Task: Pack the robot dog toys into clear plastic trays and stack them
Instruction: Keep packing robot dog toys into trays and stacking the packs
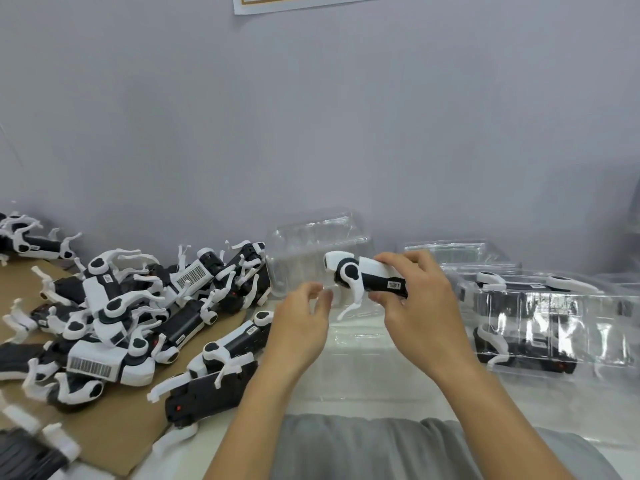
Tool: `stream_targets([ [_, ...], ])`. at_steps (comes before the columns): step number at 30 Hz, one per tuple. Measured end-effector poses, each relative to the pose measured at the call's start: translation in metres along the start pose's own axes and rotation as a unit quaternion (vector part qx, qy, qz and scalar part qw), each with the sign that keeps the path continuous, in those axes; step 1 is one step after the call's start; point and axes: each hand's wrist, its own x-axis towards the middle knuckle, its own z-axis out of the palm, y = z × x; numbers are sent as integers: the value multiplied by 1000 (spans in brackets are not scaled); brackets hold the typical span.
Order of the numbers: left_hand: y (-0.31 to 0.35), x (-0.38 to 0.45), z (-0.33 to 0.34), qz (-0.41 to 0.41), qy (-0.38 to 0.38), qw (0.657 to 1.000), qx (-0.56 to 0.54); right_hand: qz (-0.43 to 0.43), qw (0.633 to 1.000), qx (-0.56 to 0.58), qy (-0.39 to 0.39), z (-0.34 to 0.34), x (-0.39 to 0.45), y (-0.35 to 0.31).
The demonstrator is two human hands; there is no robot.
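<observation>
Holding one robot dog toy [367,278] in the right hand [420,306], fingers curled over its white back and thumb under the black belly, lifted above the white table [363,368] and in front of the empty clear tray [318,251] by the wall. Left hand [301,323] just beside the toy's hanging front leg, fingers loosely bent and gripping nothing, seemingly ready to fold or steady that leg, though contact with it cannot be told.

Judging progress as partway. Right of the held toy: a stack of packed trays [554,317], at least two dogs visible through the clear plastic, one above the other, with more clear trays [460,252] behind them whose contents cannot be made out. Left of the held toy: a large heap of loose dogs [138,306] tangled on a sheet of brown cardboard [114,438], legs sticking out every way, a further dog [34,242] off at the far left against the wall. So a few packed, many more waiting.

Next step, probably: tucking the legs in, seating this dog in an empty tray, then adding it to the stack right of the held toy. Thin white legs look easy to snag on the tray rim
</observation>
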Motion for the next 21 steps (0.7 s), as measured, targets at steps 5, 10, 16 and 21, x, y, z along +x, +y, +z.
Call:
stream_targets([
  [5, -6, -1, 9, -27, 3, 999, -37, -13, 998, -55, -29, 1, 3, -2],
  [10, -11, 0, 12, 13, 32, 999, -7, 19, 982, -145, -122, 5, -2, -1],
  [16, -21, 0, 10, 39, 34, 996, 76, 35, 957, -219, -187, 4, -3, 2],
  [21, -24, -2, 6, 3, -42, 997, 65, 46, 960, -180, -208, 2, -2, 4],
])
